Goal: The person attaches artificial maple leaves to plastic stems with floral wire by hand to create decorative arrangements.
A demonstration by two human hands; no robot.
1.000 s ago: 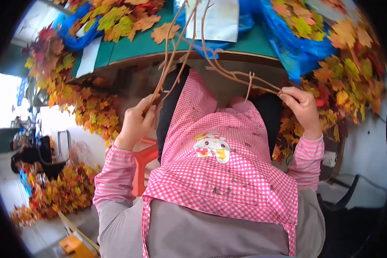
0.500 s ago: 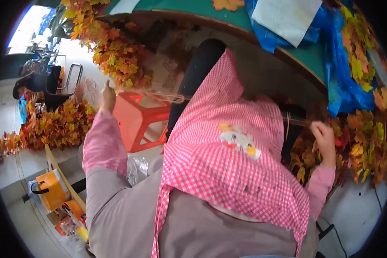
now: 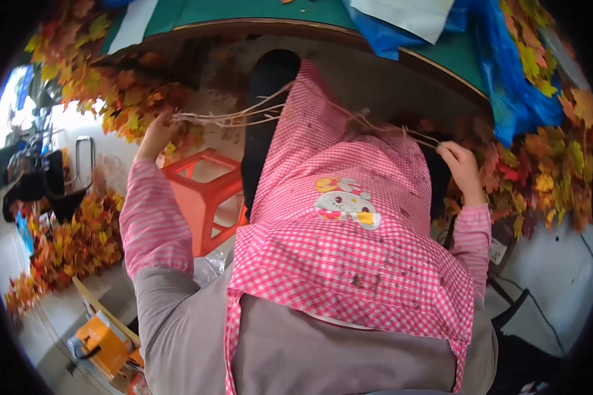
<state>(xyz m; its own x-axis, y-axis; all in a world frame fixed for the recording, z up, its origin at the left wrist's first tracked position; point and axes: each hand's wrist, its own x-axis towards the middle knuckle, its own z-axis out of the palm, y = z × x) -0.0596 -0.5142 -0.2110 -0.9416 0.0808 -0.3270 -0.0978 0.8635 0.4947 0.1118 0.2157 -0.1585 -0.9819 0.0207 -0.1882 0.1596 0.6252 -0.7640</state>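
Observation:
A loose bundle of thin pale tan strands, like string or bare stems [image 3: 234,120], stretches across my lap between both hands. My left hand [image 3: 155,136] is closed on its left end, beside the hanging maple-leaf garlands. At the other end, my right hand [image 3: 460,164] pinches the strands near my right knee. Several strands fan apart and cross over the pink checked apron [image 3: 349,197]; part of the bundle is hard to make out against the cloth.
A green-topped table [image 3: 257,12] curves across in front, with blue plastic [image 3: 520,99] and a white sheet [image 3: 405,18] on it. Orange-yellow maple-leaf garlands [image 3: 550,191] hang at both sides. A red stool [image 3: 204,197] stands left of my leg, and an orange box [image 3: 105,342] sits lower left.
Both hands have risen toward the table, the right also shifting left. The strands now spread apart over the apron and my left knee. The view has shifted slightly.

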